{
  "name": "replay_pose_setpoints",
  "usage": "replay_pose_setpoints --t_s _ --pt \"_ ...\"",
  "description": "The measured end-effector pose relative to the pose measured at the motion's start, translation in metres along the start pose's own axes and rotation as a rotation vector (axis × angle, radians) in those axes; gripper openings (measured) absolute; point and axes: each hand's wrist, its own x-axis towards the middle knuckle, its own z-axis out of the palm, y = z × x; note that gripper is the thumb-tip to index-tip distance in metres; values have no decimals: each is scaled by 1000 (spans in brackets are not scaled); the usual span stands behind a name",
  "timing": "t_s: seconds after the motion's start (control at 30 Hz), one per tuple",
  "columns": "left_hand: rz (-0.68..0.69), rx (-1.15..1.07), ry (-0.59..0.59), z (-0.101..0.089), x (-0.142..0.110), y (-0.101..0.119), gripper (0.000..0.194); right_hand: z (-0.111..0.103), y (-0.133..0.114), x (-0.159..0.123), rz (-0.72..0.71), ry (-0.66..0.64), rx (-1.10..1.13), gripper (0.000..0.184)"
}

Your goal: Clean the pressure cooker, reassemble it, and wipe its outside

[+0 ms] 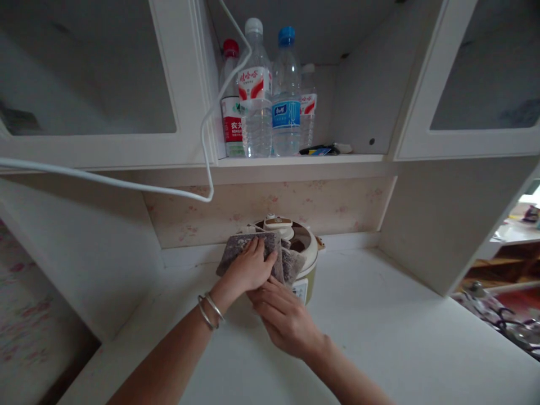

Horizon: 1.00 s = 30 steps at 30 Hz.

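The grey patterned cloth (pixel 272 256) lies over the front of the round white-and-green cooker (pixel 311 264) on the white counter (pixel 350 326); left hand (pixel 252 267) presses flat on it, fingers slightly spread, while right hand (pixel 282 315) has a loosely curled grip at its lower edge.

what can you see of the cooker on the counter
The cooker stands upright at the back of the white counter. Its lid, seemingly shut, is brown with a pale rim and raised handle; the round, greenish body looks plastic and has a front panel. A grey-brown cloth under the left hand hides part of it.
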Motion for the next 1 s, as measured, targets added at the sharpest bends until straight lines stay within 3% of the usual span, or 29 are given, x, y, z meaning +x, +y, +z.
replay_pose_setpoints --t_s 0.07,0.17,0.3,0.43,0.6,0.77,0.87,1.0 --pt "3 -12 58 5 8 -9 70 -14 3 -41 84 118 -6 28" --pt "33 15 156 9 25 -21 62 -25 26 -109 395 128 -107 21" --pt "144 41 134 2 60 -36 50 -20 71 -195 613 -38 -260 26" --pt "217 -25 70 -12 96 -48 42 3 89 -248 724 -226 -389 38" --pt "286 -35 1 -21 135 -56 41 29 91 -267 787 -448 -483 45" --pt "254 -95 -27 -11 169 -66 45 29 97 -269 838 -529 -502 45" --pt "267 -140 11 -1 173 -73 46 25 96 -266 843 -500 -500 43" --pt "276 -112 82 3 154 -76 46 20 91 -256 864 -502 -429 43"
